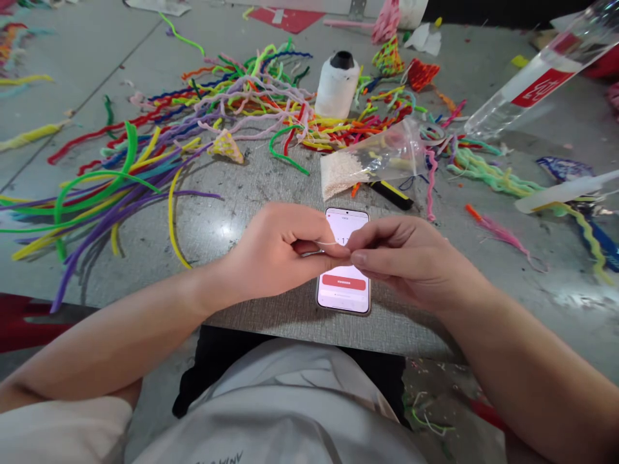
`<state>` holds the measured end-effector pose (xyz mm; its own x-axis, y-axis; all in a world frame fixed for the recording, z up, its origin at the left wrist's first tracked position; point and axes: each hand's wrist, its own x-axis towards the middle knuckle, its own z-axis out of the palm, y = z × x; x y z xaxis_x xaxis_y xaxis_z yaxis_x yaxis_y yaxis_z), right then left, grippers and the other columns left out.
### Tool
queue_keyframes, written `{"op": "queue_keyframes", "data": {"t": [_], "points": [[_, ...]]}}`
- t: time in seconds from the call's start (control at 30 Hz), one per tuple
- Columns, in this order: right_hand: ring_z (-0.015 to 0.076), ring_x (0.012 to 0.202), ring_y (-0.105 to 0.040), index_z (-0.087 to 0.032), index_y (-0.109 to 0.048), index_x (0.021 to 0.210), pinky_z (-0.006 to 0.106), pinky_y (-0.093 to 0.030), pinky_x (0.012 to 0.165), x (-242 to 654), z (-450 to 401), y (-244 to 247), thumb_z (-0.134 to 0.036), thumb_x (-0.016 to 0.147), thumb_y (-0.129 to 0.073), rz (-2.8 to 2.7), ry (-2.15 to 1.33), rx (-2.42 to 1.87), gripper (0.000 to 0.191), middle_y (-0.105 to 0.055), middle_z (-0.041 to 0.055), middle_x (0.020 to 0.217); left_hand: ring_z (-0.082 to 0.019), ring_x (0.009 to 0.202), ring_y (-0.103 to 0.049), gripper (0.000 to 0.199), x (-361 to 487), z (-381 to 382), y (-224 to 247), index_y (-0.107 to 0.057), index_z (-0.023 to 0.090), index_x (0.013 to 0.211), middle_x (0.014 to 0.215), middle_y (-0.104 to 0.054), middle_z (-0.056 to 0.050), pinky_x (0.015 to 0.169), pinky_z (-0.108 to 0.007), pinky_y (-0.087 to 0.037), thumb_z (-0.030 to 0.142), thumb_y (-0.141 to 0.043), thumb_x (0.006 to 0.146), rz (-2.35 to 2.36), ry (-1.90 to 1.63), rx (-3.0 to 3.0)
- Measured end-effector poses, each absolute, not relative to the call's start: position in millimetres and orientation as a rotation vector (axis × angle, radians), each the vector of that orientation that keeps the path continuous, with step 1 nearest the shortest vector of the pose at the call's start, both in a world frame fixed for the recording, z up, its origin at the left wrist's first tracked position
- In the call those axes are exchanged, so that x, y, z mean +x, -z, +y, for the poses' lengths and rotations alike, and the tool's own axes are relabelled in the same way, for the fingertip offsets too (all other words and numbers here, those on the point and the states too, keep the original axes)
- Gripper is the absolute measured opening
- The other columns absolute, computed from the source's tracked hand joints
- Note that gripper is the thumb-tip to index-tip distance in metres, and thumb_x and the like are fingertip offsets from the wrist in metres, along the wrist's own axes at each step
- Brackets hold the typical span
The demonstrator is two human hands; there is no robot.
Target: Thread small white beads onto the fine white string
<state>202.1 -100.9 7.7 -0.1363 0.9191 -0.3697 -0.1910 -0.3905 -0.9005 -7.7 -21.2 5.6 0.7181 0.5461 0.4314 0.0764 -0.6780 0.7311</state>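
My left hand (285, 254) is closed, thumb and forefinger pinched together over the phone. A short length of white thread (327, 243) shows at these fingers and runs toward my other fingertips. My right hand (411, 258) is pinched too, its thumb and forefinger meeting the left fingertips at the thread. Whatever else lies between the fingertips is hidden. Beneath both hands a lit phone (343, 299) lies on the grey table (271, 316), partly covered by the fingers.
Fuzzy coloured stems (111, 187) spread across the left and middle. A white thread cone (337, 87) stands behind a clear bag of white beads (343, 171). A black-and-yellow cutter (393, 194) lies nearby. At right are a plastic bottle (527, 80) and a glue stick (561, 193).
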Motion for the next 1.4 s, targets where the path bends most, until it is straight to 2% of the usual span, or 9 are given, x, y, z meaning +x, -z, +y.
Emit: {"op": "queue_keyframes", "data": {"t": [0.13,0.23,0.37,0.77,0.87,1.0,1.07,1.2,1.4], "points": [[0.0165,0.067,-0.068,-0.028,-0.082,0.071,0.030,-0.054,0.059,202.1,-101.3,-5.1,-0.037,0.061,-0.105,-0.978,-1.582,-1.296,0.027,-0.075,0.0007,0.072,-0.008,0.051,-0.044,0.018,-8.4,-23.1,-7.4,-0.076,0.020,0.072,0.057,-0.059,0.005,0.052,-0.025,-0.035,0.016,-0.082,0.088,0.497,-0.835,2.192],[0.0166,0.065,-0.067,-0.028,-0.081,0.071,0.031,-0.055,0.058,200.6,-100.9,-6.5,-0.042,0.063,-0.105,-1.046,-1.486,-1.271,0.029,-0.075,0.0004,0.071,-0.008,0.050,-0.039,0.012,-8.3,-24.8,-11.5,-0.078,0.022,0.078,0.055,-0.052,0.007,0.052,-0.026,-0.035,0.021,-0.085,0.088,0.611,-0.810,2.207],[0.0153,0.060,-0.063,-0.028,-0.079,0.070,0.030,-0.052,0.055,198.4,-100.8,-10.1,-0.035,0.066,-0.103,-1.106,-1.377,-1.231,0.025,-0.072,-0.0004,0.067,-0.009,0.050,-0.036,0.010,-8.1,-25.1,-14.7,-0.079,0.025,0.083,0.053,-0.044,0.008,0.053,-0.028,-0.035,0.028,-0.087,0.089,0.669,-0.813,2.239],[0.0159,0.064,-0.064,-0.027,-0.081,0.073,0.032,-0.052,0.059,200.7,-99.7,-5.9,-0.029,0.069,-0.098,-1.029,-1.506,-1.195,0.017,-0.071,0.0004,0.072,-0.009,0.051,-0.043,0.007,-8.2,-22.8,-14.0,-0.081,0.023,0.083,0.055,-0.052,0.007,0.054,-0.026,-0.036,0.023,-0.084,0.089,0.586,-0.804,2.275],[0.0140,0.061,-0.059,-0.026,-0.080,0.072,0.031,-0.048,0.056,199.8,-99.4,-7.2,-0.032,0.068,-0.099,-1.035,-1.485,-1.195,0.020,-0.068,-0.0003,0.070,-0.009,0.051,-0.042,0.007,-8.2,-22.5,-13.4,-0.081,0.022,0.083,0.055,-0.050,0.007,0.055,-0.027,-0.035,0.022,-0.083,0.090,0.570,-0.812,2.264],[0.0106,0.054,-0.044,-0.025,-0.077,0.071,0.030,-0.034,0.050,200.1,-97.5,-7.4,-0.035,0.072,-0.098,-0.991,-1.428,-1.225,0.023,-0.059,-0.0015,0.063,-0.009,0.051,-0.038,0.006,-7.1,-21.2,-12.7,-0.080,0.022,0.084,0.052,-0.041,0.009,0.055,-0.027,-0.034,0.023,-0.082,0.090,0.707,-0.824,2.205],[0.0109,0.054,-0.041,-0.025,-0.076,0.070,0.031,-0.029,0.048,201.4,-96.0,-5.4,-0.037,0.074,-0.097,-0.946,-1.423,-1.245,0.024,-0.056,-0.0011,0.062,-0.009,0.051,-0.036,0.006,-6.4,-19.1,-12.5,-0.077,0.021,0.085,0.052,-0.039,0.010,0.055,-0.027,-0.034,0.021,-0.080,0.090,0.803,-0.807,2.182],[0.0112,0.055,-0.042,-0.025,-0.074,0.071,0.031,-0.028,0.049,203.6,-93.7,0.1,-0.037,0.075,-0.098,-0.895,-1.429,-1.262,0.026,-0.054,-0.0012,0.063,-0.009,0.049,-0.037,0.004,-7.6,-9.0,-11.9,-0.074,0.019,0.089,0.052,-0.042,0.011,0.054,-0.026,-0.033,0.022,-0.077,0.090,0.924,-0.634,2.202],[0.0128,0.056,-0.040,-0.027,-0.072,0.074,0.034,-0.028,0.051,205.3,-94.2,0.9,-0.037,0.078,-0.092,-0.886,-1.324,-1.278,0.023,-0.052,-0.0007,0.064,-0.012,0.049,-0.047,0.012,-19.2,23.6,-6.9,-0.074,0.020,0.093,0.052,-0.052,0.008,0.055,-0.028,-0.033,0.033,-0.076,0.090,1.050,-0.430,2.337]]}}
